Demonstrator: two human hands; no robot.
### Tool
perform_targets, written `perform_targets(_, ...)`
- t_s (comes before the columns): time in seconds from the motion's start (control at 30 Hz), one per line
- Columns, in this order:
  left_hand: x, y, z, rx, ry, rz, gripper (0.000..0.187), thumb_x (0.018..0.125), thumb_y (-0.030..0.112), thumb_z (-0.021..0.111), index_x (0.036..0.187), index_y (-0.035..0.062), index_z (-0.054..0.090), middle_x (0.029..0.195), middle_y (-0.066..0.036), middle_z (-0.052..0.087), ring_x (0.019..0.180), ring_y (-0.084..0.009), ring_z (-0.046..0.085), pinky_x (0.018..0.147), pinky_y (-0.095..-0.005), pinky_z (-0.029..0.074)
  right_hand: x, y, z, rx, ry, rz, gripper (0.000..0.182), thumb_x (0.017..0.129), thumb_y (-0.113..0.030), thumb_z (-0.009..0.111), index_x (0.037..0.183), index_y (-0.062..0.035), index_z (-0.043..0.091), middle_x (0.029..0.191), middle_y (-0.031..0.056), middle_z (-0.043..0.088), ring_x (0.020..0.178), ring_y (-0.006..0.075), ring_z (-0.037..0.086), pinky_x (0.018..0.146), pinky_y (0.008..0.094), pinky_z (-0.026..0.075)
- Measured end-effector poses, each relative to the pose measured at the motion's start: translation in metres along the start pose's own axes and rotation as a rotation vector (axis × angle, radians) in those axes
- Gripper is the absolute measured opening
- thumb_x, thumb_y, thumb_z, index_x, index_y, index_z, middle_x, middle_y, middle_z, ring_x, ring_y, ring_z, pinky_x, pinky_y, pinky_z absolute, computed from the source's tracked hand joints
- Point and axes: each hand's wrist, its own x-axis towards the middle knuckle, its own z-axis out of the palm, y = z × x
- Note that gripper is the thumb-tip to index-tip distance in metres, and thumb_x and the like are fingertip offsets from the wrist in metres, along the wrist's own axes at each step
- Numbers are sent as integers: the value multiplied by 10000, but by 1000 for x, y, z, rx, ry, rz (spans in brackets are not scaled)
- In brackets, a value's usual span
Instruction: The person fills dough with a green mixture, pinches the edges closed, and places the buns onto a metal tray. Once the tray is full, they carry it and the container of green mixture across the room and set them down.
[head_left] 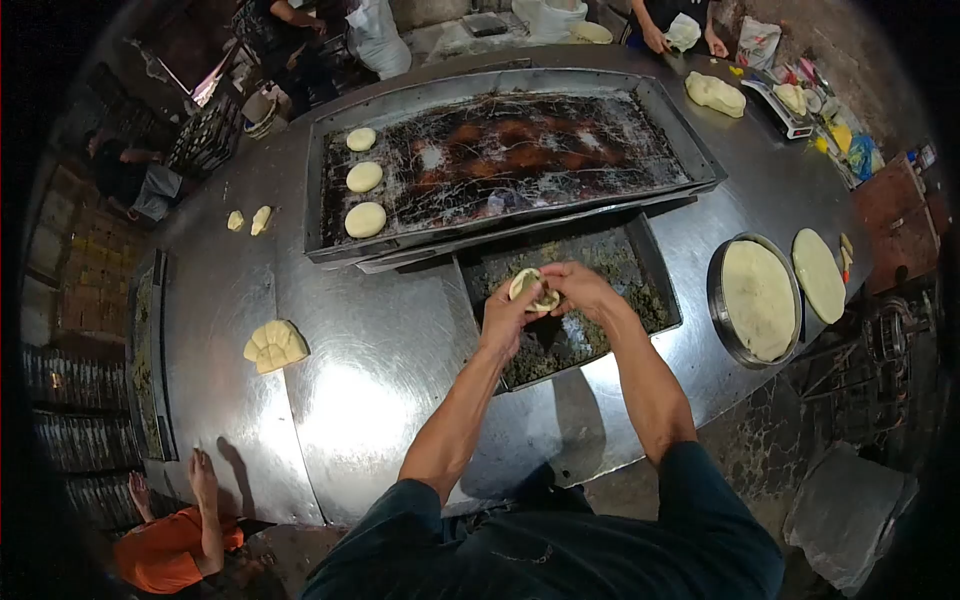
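Head view: at mid-frame, the left hand (503, 318) and right hand (585, 290) both grip the dough (519, 283), fingers curled at its edge. It lies between them, upper right of the left palm, above the filling tray (660, 270).

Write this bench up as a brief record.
Left hand: holding dough piece
Right hand: holding same piece
Large tray: three dough rounds, left end
Nearer tray: crumbly greenish mix, below hands
Round pan: flat dough sheet, right side
Scale: dough lump on top, far right
Nearby person: orange top, lower left
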Motion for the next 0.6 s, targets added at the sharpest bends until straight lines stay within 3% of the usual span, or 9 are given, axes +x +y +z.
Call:
perform_targets(0.1,5,-7,2,75,-3,42,275,874,119,619,1137,48,578,970,-53,647,832,-139,638,664,-256,534,3,8,1,-40,197,-203,182,813,-63,631,989,-15,632,862,61,645,724,132,602,546,269,477)
perform_targets(0.17,8,-8,8,52,59,2,257,875,102,610,1125,43,584,948,-31,643,783,-114,623,664,-243,514,-7,20,12,-184,318,-373,174,786,-8,611,959,-9,630,905,86,639,708,199,616,567,324,494)
perform_targets(0.23,18,-19,14,106,31,64,275,902,66,540,1177,57,555,1016,-39,620,793,-119,605,660,-248,506,-35,23,38,-901,659,-868,228,750,11,589,975,-1,623,918,117,613,772,288,608,658,378,505)
perform_targets(0.37,-5,-13,40,58,-105,14,386,946,39,394,1322,110,440,1168,-73,547,952,-178,572,774,-282,483,-61,16,40,-1077,729,-917,273,737,30,575,999,-17,635,964,153,594,868,358,571,767,409,485)
perform_targets(0.43,-50,21,50,414,-102,132,363,947,49,386,1304,56,455,1159,-93,559,1012,-190,559,848,-275,449,-75,-3,30,-1088,712,-920,261,749,11,582,1004,-10,629,935,146,621,825,344,598,740,398,499)
perform_targets(0.47,-55,25,45,776,-62,448,326,960,99,381,1244,-6,502,1141,-119,573,1031,-200,561,858,-282,450,-80,-12,27,-947,585,-892,278,754,-10,586,1031,-12,615,900,139,630,801,342,609,715,405,501)
perform_targets(0.5,-51,27,38,783,-68,444,326,960,99,381,1244,-6,502,1141,-119,573,1031,-200,561,858,-282,450,-85,-20,28,-803,454,-859,298,760,-31,589,1057,-13,600,865,132,640,777,341,619,690,413,503)
perform_targets(0.57,-31,31,28,999,136,1067,289,958,173,429,1076,-19,609,1017,-185,614,891,-216,622,768,-297,487,-91,-35,40,-809,427,-839,278,764,-45,603,1039,-9,592,784,157,649,699,342,634,641,420,497)
perform_targets(0.6,-24,29,31,696,192,897,337,965,235,434,949,-24,649,871,-118,645,769,-160,615,683,-262,483,-92,-41,46,-723,436,-725,255,762,-49,609,1014,-12,588,793,166,636,714,345,626,636,419,493)
